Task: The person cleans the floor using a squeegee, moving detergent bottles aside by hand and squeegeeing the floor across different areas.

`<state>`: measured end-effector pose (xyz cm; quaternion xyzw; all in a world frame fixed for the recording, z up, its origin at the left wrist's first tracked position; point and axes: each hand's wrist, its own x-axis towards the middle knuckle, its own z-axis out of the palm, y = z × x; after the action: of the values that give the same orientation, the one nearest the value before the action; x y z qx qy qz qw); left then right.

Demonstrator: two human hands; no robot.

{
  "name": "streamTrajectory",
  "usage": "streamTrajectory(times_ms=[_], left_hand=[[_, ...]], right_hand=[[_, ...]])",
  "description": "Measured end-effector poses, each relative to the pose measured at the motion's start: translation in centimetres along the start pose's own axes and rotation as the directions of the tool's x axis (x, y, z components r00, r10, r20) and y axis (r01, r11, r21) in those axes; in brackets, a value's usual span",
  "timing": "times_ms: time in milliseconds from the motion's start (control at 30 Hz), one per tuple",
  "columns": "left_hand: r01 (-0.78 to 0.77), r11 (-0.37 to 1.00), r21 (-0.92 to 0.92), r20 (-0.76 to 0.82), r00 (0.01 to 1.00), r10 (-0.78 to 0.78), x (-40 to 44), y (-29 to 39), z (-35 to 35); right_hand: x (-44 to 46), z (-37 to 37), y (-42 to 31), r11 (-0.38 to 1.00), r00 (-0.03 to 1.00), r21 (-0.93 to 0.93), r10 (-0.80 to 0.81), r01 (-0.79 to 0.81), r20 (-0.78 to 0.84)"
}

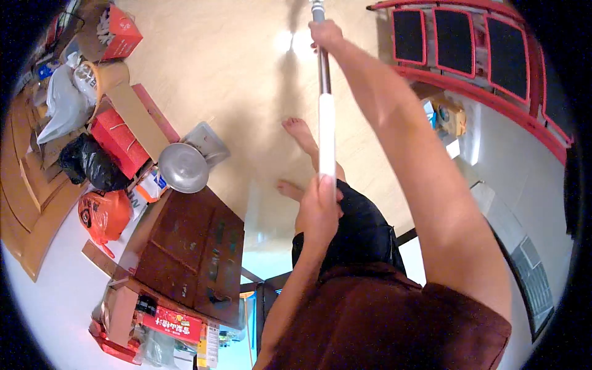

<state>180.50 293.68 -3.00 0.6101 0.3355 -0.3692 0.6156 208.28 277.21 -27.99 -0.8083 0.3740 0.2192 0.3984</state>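
A long straight pole (327, 135) runs nearly upright through the middle of the view, with a white section, a bare metal section and a grey part towards the top. My right hand (327, 35) is wrapped around its far part near the top edge, arm stretched out. Closer to my body, my left hand (319, 211) grips the lower end of the white section. The pole's far end leaves the frame, so what it carries there is out of sight. My bare feet (299, 132) stand on the pale floor (240, 80) beside the pole.
To the left are a brown wooden cabinet (185, 253), a metal bowl (184, 168), red boxes (120, 139), an orange bag (106, 216) and a black bag (102, 163). A red-framed rack with dark panels (453, 40) stands at the upper right.
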Motion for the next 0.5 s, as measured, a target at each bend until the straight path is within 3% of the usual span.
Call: streamTrajectory(times_ms=[67,133,167,200,233,267,333,433,467,500], left_hand=[[-0.025,0.999,0.025,0.007,1.000,0.025,-0.7,0.2,0.8],[0.066,0.994,0.083,0.025,0.997,-0.068,-3.2,-3.4,-0.4],[0.136,0.982,0.129,0.040,0.989,-0.142,-4.7,-5.8,-1.4],[0.132,0.976,0.174,0.007,0.991,-0.135,-6.5,-8.5,-2.6],[0.133,0.967,0.218,-0.025,0.991,-0.130,-9.1,-11.4,-4.2],[0.176,0.956,0.233,-0.048,0.984,-0.169,-12.0,-13.7,-5.7],[0.230,0.936,0.265,-0.104,0.972,-0.209,-17.7,-18.9,-9.0],[0.367,0.896,0.252,-0.236,0.921,-0.311,-27.4,-28.0,-14.2],[0.496,0.819,0.290,-0.361,0.849,-0.386,-30.9,-30.8,-15.8],[0.515,0.804,0.298,-0.408,0.830,-0.381,-34.4,-34.2,-17.2]], right_hand=[[0.2,-1.0,1.7,0.997,1.000,-0.075,-0.022,0.021,-0.010],[-1.8,-1.4,4.9,0.993,0.978,-0.114,0.027,-0.003,0.205],[-2.7,0.8,8.1,0.990,0.981,0.055,0.121,-0.130,0.154],[-1.4,3.5,13.9,0.993,0.983,0.103,0.046,-0.065,0.178],[-6.2,3.8,15.6,0.946,0.947,0.270,0.089,-0.177,0.310],[-10.5,4.6,17.3,0.915,0.918,0.293,0.164,-0.278,0.362],[-18.5,6.2,22.1,0.923,0.912,0.324,0.063,-0.207,0.405],[-32.6,9.4,28.2,0.913,0.958,0.383,0.023,-0.137,0.287],[-38.5,9.9,30.2,0.862,0.875,0.316,0.249,-0.395,0.415],[-43.4,11.0,32.5,0.946,0.901,0.187,0.175,-0.266,0.397]])
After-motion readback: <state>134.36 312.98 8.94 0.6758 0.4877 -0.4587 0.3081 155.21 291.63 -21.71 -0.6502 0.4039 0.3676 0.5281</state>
